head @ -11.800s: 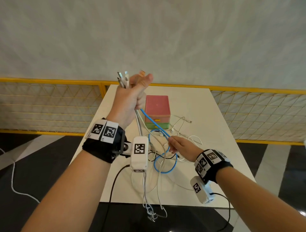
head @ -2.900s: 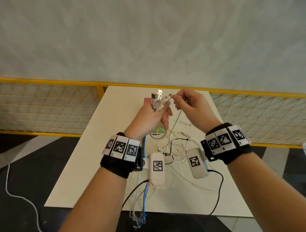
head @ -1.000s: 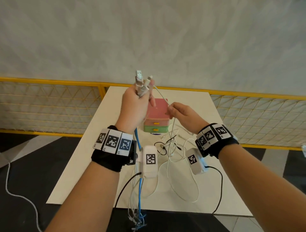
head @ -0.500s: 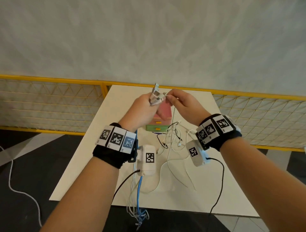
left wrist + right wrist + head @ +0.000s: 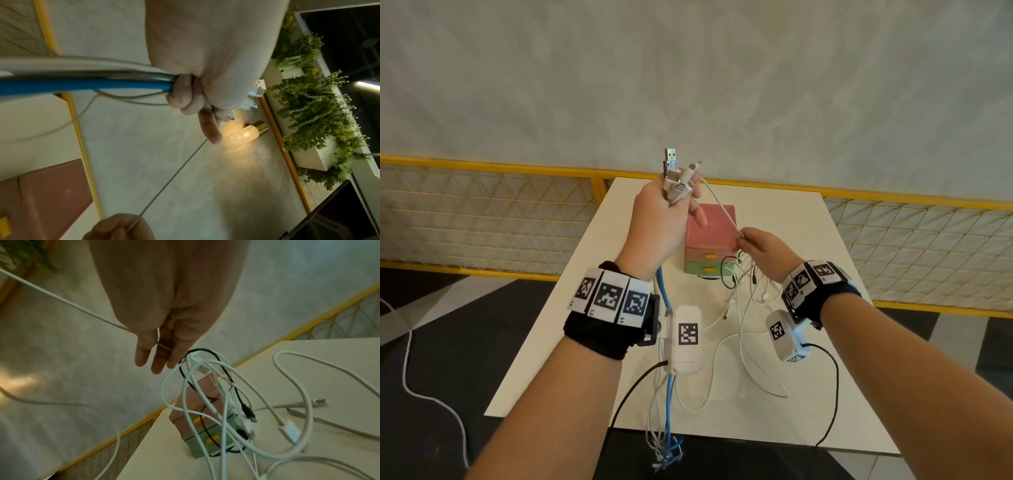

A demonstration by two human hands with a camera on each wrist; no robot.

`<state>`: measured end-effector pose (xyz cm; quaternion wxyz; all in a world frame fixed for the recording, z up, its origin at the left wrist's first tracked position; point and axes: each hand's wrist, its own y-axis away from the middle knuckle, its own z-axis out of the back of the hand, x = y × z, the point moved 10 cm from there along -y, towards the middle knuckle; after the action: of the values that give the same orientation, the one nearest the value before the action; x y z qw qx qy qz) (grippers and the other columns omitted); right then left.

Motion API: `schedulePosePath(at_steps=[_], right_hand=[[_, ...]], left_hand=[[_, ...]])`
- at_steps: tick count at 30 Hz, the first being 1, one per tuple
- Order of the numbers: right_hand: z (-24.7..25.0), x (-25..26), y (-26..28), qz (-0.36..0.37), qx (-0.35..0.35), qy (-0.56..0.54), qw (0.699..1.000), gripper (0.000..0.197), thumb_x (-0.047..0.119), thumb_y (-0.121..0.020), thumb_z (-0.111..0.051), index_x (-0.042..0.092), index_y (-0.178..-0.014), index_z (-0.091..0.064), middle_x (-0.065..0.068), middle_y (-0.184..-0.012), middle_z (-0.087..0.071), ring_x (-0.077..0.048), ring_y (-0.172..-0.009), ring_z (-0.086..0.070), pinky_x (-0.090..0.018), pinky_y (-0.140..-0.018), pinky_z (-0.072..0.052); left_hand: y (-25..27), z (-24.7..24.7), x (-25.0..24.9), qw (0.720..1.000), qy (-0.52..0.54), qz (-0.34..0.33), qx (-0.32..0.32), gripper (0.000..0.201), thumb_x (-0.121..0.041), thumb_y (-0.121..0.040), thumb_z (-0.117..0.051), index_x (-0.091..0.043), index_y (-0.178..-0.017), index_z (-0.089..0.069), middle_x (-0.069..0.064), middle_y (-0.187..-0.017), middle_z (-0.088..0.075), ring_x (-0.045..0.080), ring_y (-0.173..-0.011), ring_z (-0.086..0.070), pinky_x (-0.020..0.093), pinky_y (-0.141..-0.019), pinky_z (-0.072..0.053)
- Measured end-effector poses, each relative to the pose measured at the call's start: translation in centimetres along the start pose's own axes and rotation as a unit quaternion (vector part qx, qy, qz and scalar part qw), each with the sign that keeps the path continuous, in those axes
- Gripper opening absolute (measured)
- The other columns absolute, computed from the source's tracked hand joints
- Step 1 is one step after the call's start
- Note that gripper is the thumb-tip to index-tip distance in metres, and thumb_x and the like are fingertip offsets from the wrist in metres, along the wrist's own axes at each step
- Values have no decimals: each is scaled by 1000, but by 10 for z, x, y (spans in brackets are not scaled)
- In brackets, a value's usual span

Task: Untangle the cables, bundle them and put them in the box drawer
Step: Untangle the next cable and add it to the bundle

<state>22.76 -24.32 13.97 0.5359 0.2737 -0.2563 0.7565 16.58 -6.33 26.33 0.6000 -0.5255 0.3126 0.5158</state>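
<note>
My left hand (image 5: 671, 209) is raised above the table and grips a bundle of cable ends, with USB plugs (image 5: 674, 168) sticking up from the fist. A blue cable (image 5: 663, 298) and white ones hang from it past the table's front edge. In the left wrist view the blue cable (image 5: 82, 84) runs into the curled fingers (image 5: 185, 97). My right hand (image 5: 745, 239), lower and to the right, pinches a thin white cable (image 5: 719, 205) stretched taut from the bundle. Below it dangles a tangle of white and black cables (image 5: 216, 402). The pink and green drawer box (image 5: 710, 236) stands behind, drawers closed.
The white table (image 5: 825, 359) carries loose white cable loops (image 5: 750, 359) near its middle. A yellow mesh fence (image 5: 482, 205) runs behind and beside it. A white cord (image 5: 410, 370) lies on the dark floor at the left. Black wrist-camera leads hang from both arms.
My left hand has risen with the bundle. My right hand has slid down and to the right along the thin white cable, pulling it taut away from the left hand.
</note>
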Motion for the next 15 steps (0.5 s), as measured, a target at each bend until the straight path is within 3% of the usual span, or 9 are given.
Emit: schedulePosePath(at_steps=[3, 5, 7, 11, 14, 15], right_hand=[[11, -3, -5, -21, -37, -90, 995, 17, 7, -95, -47, 9, -93, -64, -12, -94, -65, -27, -88, -60, -36, -79, -52], [20, -10, -3, -53, -73, -151, 984, 18, 5, -94, -49, 13, -90, -65, -9, -93, -63, -25, -88, -64, -31, -70, -59], [26, -13, -3, -65, -91, -117, 987, 15, 7, -93, -52, 14, -90, -64, -6, -90, -63, -27, -85, -66, -33, -59, -60], [22, -6, -5, -69, -71, -62, 993, 14, 5, -95, -42, 10, -100, -53, -11, -92, -58, -28, -84, -61, -32, -60, -59], [27, 1, -5, -62, -98, -84, 990, 27, -4, -91, -32, 17, -103, -44, -12, -89, -55, -25, -83, -56, -28, -59, -55], [28, -1, -5, -69, -106, -90, 988, 28, -4, -91, -30, 18, -102, -43, -12, -89, -54, -25, -83, -55, -32, -60, -56]], left_hand=[[1, -3, 4, 1000, 4, 8, 12, 30, -26, -104, -44, -25, -77, -57, -5, -52, -63, -11, -63, -56, 2, -60, -36], [3, -5, 3, 1000, -8, 3, 23, 33, -32, -103, -44, -20, -76, -58, -5, -52, -63, -8, -66, -55, 1, -61, -36], [4, -6, 2, 1000, -12, 2, 23, 35, -35, -103, -45, -18, -76, -59, -5, -50, -64, -4, -65, -53, 3, -60, -37], [5, -11, 3, 1000, -11, 7, 24, 34, -37, -102, -45, -22, -75, -58, -5, -51, -63, -2, -43, -45, 18, -48, -35], [5, -13, 2, 999, -13, 6, 29, 33, -39, -102, -44, -21, -78, -58, -3, -53, -64, -1, -38, -41, 19, -46, -31], [4, -14, 2, 999, -15, 2, 30, 33, -39, -102, -44, -21, -78, -58, -3, -53, -63, -2, -38, -41, 18, -46, -31]])
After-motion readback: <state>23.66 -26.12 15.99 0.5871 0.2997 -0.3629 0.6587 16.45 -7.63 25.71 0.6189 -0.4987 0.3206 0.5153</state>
